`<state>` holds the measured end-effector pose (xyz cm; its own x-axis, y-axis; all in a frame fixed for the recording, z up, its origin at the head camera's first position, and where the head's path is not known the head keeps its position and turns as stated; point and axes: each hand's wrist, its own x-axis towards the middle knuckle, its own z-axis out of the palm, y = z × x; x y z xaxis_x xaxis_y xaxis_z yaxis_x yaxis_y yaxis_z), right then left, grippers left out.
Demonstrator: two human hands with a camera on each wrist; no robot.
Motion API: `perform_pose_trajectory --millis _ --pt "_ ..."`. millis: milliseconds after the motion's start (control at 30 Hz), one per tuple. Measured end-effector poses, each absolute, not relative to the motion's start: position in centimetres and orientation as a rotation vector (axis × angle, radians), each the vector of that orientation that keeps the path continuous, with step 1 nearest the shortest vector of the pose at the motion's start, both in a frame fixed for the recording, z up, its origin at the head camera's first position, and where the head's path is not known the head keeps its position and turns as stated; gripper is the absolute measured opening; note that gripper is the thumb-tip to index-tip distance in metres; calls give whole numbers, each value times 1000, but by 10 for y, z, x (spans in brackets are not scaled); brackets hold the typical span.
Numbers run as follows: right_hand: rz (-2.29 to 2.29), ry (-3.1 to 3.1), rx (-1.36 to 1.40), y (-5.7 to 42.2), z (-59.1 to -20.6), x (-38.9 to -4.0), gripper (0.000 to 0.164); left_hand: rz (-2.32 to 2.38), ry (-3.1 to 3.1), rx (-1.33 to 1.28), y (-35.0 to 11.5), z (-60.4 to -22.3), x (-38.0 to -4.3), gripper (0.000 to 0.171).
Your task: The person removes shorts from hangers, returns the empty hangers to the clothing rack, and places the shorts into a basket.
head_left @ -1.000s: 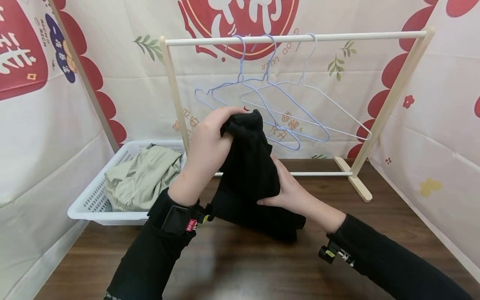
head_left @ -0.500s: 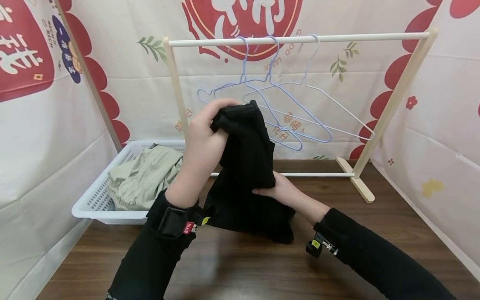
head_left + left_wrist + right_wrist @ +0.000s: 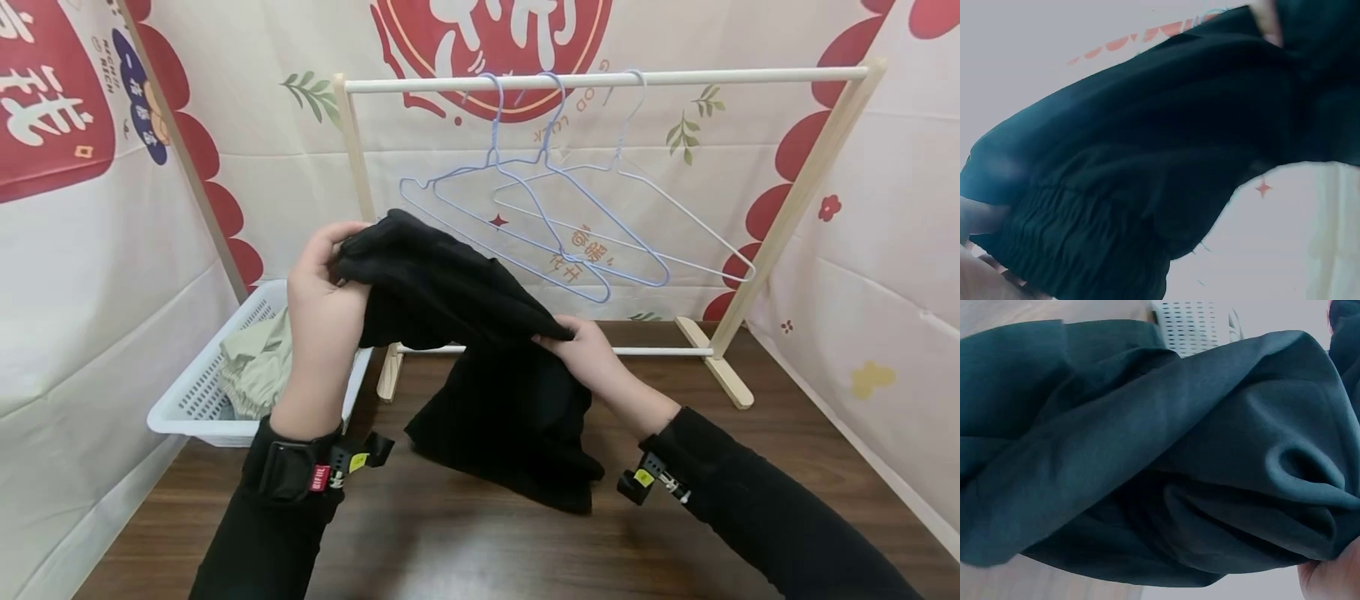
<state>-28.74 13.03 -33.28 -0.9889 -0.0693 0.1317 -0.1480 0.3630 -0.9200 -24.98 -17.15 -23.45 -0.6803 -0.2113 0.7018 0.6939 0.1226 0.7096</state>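
Black pants (image 3: 450, 292) with a gathered elastic waistband (image 3: 1079, 231) are stretched between my two hands. At the upper left my left hand (image 3: 326, 300) grips the waistband, its thumb in front and some fingers hidden behind the cloth. Lower and to the right, my right hand (image 3: 581, 350) pinches a fold along the edge. From there the rest of the cloth hangs in loose folds down toward the brown table (image 3: 480, 550); whether it touches the wood I cannot tell. The right wrist view shows crossed folds of the same dark fabric (image 3: 1116, 437).
Behind my hands stands a wooden rack (image 3: 795, 208) with a white top bar (image 3: 420, 85). Two blue wire hangers (image 3: 525, 187) and a white hanger (image 3: 690, 212) hang on it. A white basket (image 3: 202, 427) with a pale green garment (image 3: 258, 367) stands at the left, partly behind my left arm.
My left hand has moved left and slightly down, drawing the waistband away from my right hand. The bunched pants are now stretched sideways. My right hand has shifted from the side to a pinch at the edge.
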Motion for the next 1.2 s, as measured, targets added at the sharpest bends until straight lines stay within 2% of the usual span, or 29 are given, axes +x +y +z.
perform_pose_trajectory --millis 300,533,967,1100,1200 --pt "1787 -2332 170 128 -305 -279 28 -1800 -1808 -266 -190 -265 -253 29" --pt "1892 -2227 208 124 -291 -273 27 -1727 -2058 -144 -197 -287 -257 44" --pt "1883 -2132 221 112 -268 -269 29 -1569 -2481 -254 -189 -324 -265 72" --pt "1841 -2146 211 107 -263 -269 31 -1516 -2542 -351 -180 -332 -266 77" --pt "1810 -2169 220 103 -260 -268 31 -1474 -2556 -464 -174 -336 -265 87"
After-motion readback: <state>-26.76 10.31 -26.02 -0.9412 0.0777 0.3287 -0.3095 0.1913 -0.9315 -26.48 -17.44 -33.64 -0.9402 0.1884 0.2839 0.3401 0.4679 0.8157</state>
